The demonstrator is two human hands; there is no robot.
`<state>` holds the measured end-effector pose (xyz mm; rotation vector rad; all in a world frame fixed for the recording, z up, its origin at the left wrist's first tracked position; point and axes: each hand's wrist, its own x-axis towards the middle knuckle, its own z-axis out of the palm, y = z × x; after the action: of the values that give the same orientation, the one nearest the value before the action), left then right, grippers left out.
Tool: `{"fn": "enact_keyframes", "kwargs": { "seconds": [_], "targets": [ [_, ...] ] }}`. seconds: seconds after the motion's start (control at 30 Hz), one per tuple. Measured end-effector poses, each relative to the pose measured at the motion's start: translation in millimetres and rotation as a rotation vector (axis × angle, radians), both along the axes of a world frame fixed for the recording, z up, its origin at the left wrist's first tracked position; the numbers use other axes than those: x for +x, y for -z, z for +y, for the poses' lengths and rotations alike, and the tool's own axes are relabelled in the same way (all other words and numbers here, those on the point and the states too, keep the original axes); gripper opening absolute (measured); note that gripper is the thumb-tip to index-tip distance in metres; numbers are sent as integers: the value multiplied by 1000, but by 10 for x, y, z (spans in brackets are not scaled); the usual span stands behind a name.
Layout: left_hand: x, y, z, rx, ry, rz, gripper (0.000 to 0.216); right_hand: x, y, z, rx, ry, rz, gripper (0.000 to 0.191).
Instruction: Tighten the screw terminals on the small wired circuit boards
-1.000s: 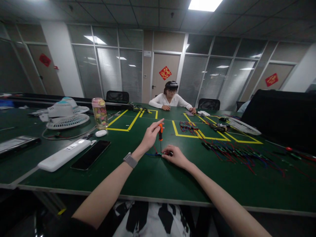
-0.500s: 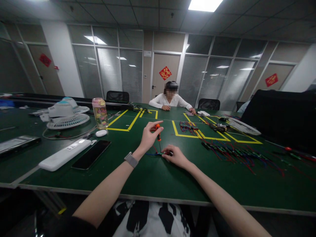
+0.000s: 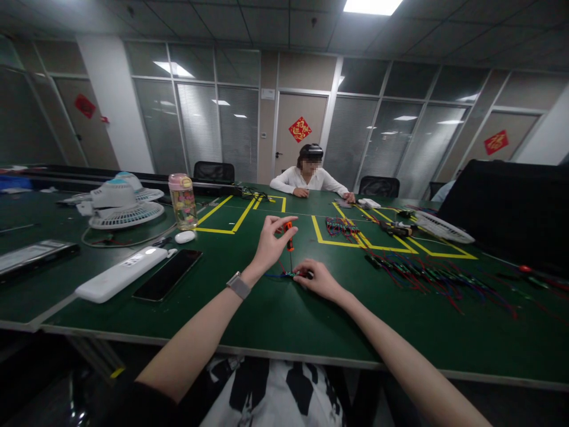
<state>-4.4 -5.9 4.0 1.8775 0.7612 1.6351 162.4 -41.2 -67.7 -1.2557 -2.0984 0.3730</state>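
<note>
Screwdriver (image 3: 290, 244), nearly upright, in light pinch of left hand (image 3: 269, 243); below, on counter (image 3: 311, 332), small circuit board (image 3: 289, 274) in fingertip grip of right hand (image 3: 322, 280). Probably light, stiff, fragile: best held by edges.

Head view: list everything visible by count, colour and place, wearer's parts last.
screwdriver: one, orange-black, centre
circuit board: one, green, under screwdriver
wired boards: many, green, right
table: one, green, foreground
smartphone: one, black, left
oblong device: one, white, beside smartphone
oval case: one, white, beyond smartphone
bottle: one, clear, left
fans: apparently two, white-blue, left
bulky object: one, black, right
chairs: at least two, black, behind table
doors: three, beige, background
door signs: three, red, on doors
co-worker: one, white-sleeved, opposite
watch: one, grey, left wrist
left hand: one, bare, at screwdriver
right hand: one, bare, at circuit board
</note>
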Motion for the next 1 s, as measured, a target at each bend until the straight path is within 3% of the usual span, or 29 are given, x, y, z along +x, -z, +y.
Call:
{"fn": "enact_keyframes", "kwargs": {
  "seconds": [0.07,0.2,0.43,0.57,0.63,0.8,0.87,1.0],
  "targets": [
    [-2,-12,7,-3,39,-4,29,2,-5,0,-7,0,-1,15],
    [-3,-25,38,-138,257,-62,35,7,-1,5,-15,4,0,15],
    [-29,-13,38,-45,62,-3,28,7,41,26,-9,-2,13,14],
    [-17,-26,26,-118,237,-40,34,3,33,23,-4,3,1,13],
    [-10,-20,21,-138,257,-59,36,1,21,16,-5,1,3,13],
    [-16,-8,9,-36,61,-13,29,-11,-5,-7,-13,8,-1,13],
    [-17,-18,10,-50,90,-11,30,-14,-7,-11,-18,8,2,13],
    [-9,-31,13,-139,277,-74,37,-10,4,-5,-12,5,1,13]
  ]
}}
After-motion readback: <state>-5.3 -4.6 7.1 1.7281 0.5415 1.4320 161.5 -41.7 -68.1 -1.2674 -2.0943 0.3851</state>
